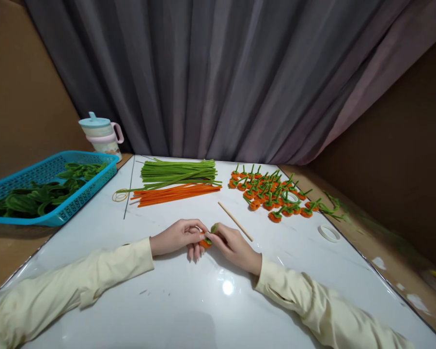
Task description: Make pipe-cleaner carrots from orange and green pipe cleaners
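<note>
Both hands meet at the middle of the white table on one small pipe-cleaner piece, orange with a bit of green showing at its top. My left hand pinches it from the left, fingers curled down. From the right, my right hand grips the same piece. A thin wooden stick lies just beyond my right hand.
Straight green pipe cleaners and orange ones lie behind the hands. Several finished orange-and-green pieces are heaped at the right. A blue basket of green loops and a lidded cup stand at the left. A white ring lies at the right.
</note>
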`<state>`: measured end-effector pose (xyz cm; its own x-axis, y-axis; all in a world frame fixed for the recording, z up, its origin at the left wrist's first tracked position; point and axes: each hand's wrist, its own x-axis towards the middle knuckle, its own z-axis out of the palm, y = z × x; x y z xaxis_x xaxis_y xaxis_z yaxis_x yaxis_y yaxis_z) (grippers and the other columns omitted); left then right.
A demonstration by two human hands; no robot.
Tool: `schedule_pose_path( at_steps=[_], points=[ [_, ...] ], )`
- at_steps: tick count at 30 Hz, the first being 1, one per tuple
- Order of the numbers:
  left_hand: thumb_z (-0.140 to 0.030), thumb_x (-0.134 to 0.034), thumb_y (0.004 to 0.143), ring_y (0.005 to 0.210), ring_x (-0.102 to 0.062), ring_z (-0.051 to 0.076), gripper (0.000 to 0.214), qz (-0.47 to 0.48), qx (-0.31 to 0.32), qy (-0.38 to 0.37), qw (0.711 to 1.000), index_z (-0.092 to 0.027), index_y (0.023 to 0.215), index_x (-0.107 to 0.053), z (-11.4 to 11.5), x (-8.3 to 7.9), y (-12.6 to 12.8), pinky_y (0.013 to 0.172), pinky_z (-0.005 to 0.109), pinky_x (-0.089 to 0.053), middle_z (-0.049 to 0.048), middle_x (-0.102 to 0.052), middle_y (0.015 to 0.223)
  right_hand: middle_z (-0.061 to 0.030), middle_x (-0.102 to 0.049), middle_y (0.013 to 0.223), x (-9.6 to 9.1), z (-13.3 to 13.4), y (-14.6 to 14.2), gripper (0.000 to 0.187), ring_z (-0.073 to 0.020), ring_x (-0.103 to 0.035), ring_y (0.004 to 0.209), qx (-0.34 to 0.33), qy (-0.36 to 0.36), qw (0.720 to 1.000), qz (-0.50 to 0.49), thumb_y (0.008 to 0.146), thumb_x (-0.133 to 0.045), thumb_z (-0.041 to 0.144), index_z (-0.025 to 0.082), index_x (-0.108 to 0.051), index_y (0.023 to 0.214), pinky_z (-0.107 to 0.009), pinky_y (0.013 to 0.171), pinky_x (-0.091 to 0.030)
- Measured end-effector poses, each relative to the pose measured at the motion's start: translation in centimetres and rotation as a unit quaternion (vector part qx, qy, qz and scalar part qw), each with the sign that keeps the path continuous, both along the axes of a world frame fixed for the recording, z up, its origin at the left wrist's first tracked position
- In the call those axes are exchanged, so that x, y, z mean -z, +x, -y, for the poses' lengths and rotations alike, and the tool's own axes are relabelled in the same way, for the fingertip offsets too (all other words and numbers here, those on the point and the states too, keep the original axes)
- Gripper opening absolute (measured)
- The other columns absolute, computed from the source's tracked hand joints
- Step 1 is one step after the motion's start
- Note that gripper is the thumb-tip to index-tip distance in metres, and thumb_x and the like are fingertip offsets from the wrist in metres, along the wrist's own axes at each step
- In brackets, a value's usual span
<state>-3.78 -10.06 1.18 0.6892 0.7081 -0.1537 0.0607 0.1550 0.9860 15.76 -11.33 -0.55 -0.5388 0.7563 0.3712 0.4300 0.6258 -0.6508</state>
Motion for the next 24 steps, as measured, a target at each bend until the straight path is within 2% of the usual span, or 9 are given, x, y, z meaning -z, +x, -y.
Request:
schedule_pose_path(
  at_steps=[3, 5, 7, 9, 15, 18, 20, 22, 24],
  points=[
    [-0.042, -0.057, 0.079, 0.049, -0.061, 0.015, 0.033, -0.02, -0.032, 0.024, 0.999, -0.013, 0.091, -0.05, 0.0, 0.1, 0.0, 0.044, 0.023, -0.049, 0.0028, -0.062, 0.059, -0.0107, -0.056, 0.104, -0.3, 0.0, 0.3, 0.025, -0.0173, -0.056, 0.086, 0.043, 0.132, 0.99, -0.033, 0.093, -0.046, 0.028, 0.017, -0.041, 0.114, -0.028, 0.067, -0.044],
    [-0.041, -0.057, 0.079, 0.047, -0.058, 0.013, 0.032, -0.044, -0.069, 0.058, 0.995, -0.013, 0.092, -0.051, 0.1, 0.3, 0.0, 0.043, 0.022, -0.048, -0.0003, -0.058, 0.055, -0.0137, -0.052, 0.118, -0.6, 0.0, 0.5, 0.031, -0.0231, -0.048, 0.108, 0.053, 0.259, 0.964, 0.008, 0.091, -0.048, 0.02, 0.017, -0.04, 0.12, -0.036, 0.082, -0.04],
    [-0.04, -0.056, 0.079, 0.044, -0.055, 0.011, 0.03, -0.07, -0.105, 0.095, 0.987, -0.013, 0.093, -0.052, 0.3, 0.3, 0.1, 0.042, 0.021, -0.046, -0.0028, -0.054, 0.053, -0.0119, -0.056, 0.116, -0.7, 0.1, 0.5, 0.026, -0.0257, -0.043, 0.115, 0.051, 0.348, 0.932, 0.085, 0.091, -0.046, 0.012, 0.015, -0.046, 0.117, -0.04, 0.088, -0.034],
    [-0.038, -0.054, 0.08, 0.041, -0.05, 0.009, 0.027, -0.096, -0.122, 0.13, 0.979, -0.013, 0.092, -0.053, 0.6, 0.2, 0.2, 0.04, 0.019, -0.042, -0.0035, -0.053, 0.053, -0.0098, -0.061, 0.107, -0.8, 0.2, 0.5, 0.021, -0.0256, -0.044, 0.115, 0.049, 0.39, 0.907, 0.15, 0.091, -0.042, 0.009, 0.013, -0.052, 0.109, -0.039, 0.088, -0.03],
    [-0.03, -0.05, 0.082, 0.049, -0.047, 0.009, 0.022, -0.138, -0.077, 0.234, 0.959, -0.012, 0.093, -0.057, 0.8, -0.6, -0.2, 0.048, 0.02, -0.037, -0.0012, -0.054, 0.06, -0.006, -0.062, 0.082, -0.6, 0.1, 0.4, 0.023, -0.022, -0.05, 0.105, 0.048, 0.408, 0.893, 0.184, 0.094, -0.035, 0.008, 0.011, -0.057, 0.093, -0.037, 0.087, -0.028],
    [-0.025, -0.051, 0.08, 0.069, -0.051, 0.013, 0.024, -0.125, -0.025, 0.307, 0.943, -0.014, 0.099, -0.06, -0.2, -0.9, -1.0, 0.061, 0.023, -0.041, 0.0048, -0.057, 0.082, -0.0057, -0.061, 0.079, -0.6, 0.1, 0.5, 0.027, -0.0187, -0.052, 0.1, 0.036, 0.388, 0.905, 0.169, 0.095, -0.03, 0.006, 0.012, -0.056, 0.09, -0.036, 0.087, -0.028],
    [-0.024, -0.054, 0.078, 0.092, -0.05, 0.019, 0.025, -0.101, 0.008, 0.336, 0.936, -0.017, 0.101, -0.061, -1.0, -1.0, -1.6, 0.076, 0.028, -0.042, 0.0089, -0.052, 0.103, -0.0059, -0.061, 0.08, -0.5, 0.1, 0.5, 0.028, -0.0177, -0.053, 0.098, 0.025, 0.366, 0.918, 0.149, 0.095, -0.028, 0.006, 0.012, -0.055, 0.089, -0.036, 0.086, -0.029],
    [-0.025, -0.058, 0.077, 0.105, -0.046, 0.021, 0.027, -0.078, 0.049, 0.305, 0.948, -0.018, 0.103, -0.06, -1.6, -0.9, -1.9, 0.085, 0.031, -0.04, 0.0099, -0.049, 0.112, -0.0065, -0.061, 0.082, -0.5, 0.0, 0.6, 0.026, -0.0183, -0.053, 0.097, 0.012, 0.343, 0.93, 0.133, 0.095, -0.028, 0.007, 0.012, -0.054, 0.09, -0.036, 0.085, -0.029],
    [-0.026, -0.061, 0.077, 0.099, -0.05, 0.019, 0.029, -0.055, 0.079, 0.219, 0.971, -0.018, 0.104, -0.057, -2.0, -0.7, -2.0, 0.084, 0.031, -0.041, 0.0088, -0.053, 0.107, -0.0073, -0.061, 0.083, -0.4, 0.0, 0.6, 0.025, -0.0193, -0.052, 0.096, 0.001, 0.323, 0.939, 0.123, 0.094, -0.029, 0.007, 0.012, -0.053, 0.092, -0.037, 0.083, -0.03]
  ],
)
